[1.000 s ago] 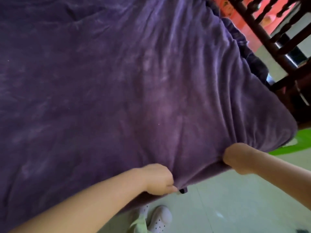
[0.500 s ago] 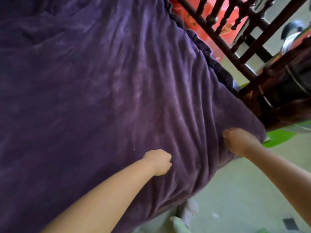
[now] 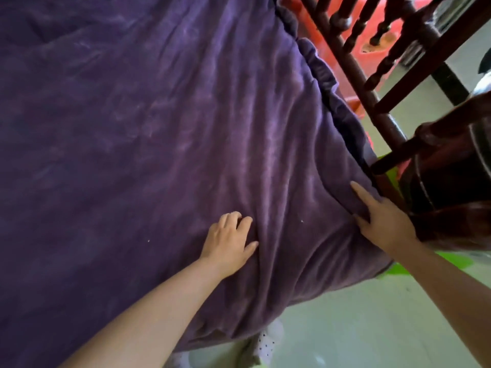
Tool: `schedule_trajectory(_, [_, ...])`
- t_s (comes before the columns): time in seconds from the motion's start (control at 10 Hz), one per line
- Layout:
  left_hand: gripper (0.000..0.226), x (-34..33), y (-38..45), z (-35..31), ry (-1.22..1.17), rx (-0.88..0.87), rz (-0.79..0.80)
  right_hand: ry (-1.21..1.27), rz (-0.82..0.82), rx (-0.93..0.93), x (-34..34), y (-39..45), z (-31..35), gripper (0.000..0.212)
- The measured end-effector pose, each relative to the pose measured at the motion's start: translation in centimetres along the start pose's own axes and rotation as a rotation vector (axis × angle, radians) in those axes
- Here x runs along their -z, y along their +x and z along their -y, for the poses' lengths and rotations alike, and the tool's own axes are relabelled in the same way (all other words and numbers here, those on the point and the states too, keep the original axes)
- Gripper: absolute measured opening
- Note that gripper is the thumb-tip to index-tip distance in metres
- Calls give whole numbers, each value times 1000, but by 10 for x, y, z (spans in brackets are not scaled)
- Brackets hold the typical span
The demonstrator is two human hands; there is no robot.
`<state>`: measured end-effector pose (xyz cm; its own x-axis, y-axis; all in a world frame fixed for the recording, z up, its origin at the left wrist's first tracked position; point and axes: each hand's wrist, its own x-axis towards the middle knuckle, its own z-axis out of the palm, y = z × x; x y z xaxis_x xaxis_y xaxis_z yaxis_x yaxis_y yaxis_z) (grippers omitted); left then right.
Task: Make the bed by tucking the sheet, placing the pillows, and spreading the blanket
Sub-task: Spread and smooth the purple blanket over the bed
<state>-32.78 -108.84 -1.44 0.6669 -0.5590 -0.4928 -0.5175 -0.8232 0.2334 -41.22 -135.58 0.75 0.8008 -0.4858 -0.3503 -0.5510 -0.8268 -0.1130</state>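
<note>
While purple blanket hides the bed, left hand flat, right hand spread, fingertips buried.

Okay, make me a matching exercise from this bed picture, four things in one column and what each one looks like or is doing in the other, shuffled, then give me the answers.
Column one:
1. purple blanket
2. left hand
3. right hand
4. wooden bed frame

Column two:
A. dark turned spindles, at the right of the bed
B. rests on the fabric, fingers partly bent
C. spread over the bed, creased near the corner
D. lies at the corner next to the post, fingers straight

Pairs: 1-C, 2-B, 3-D, 4-A
</note>
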Motion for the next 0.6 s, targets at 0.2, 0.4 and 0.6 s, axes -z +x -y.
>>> schedule_trajectory(0.2, [66, 16, -1, -23, 28, -45, 23, -351, 74, -16, 51, -16, -25, 57])
schedule_trajectory(0.4, [66, 6, -10, -6, 109, -17, 94, -717, 407, -110, -7, -2, -25, 57])
schedule_trajectory(0.6, [64, 3, -32, 67, 59, 274, -52, -766, 499, -235, 10, 22, 7, 61])
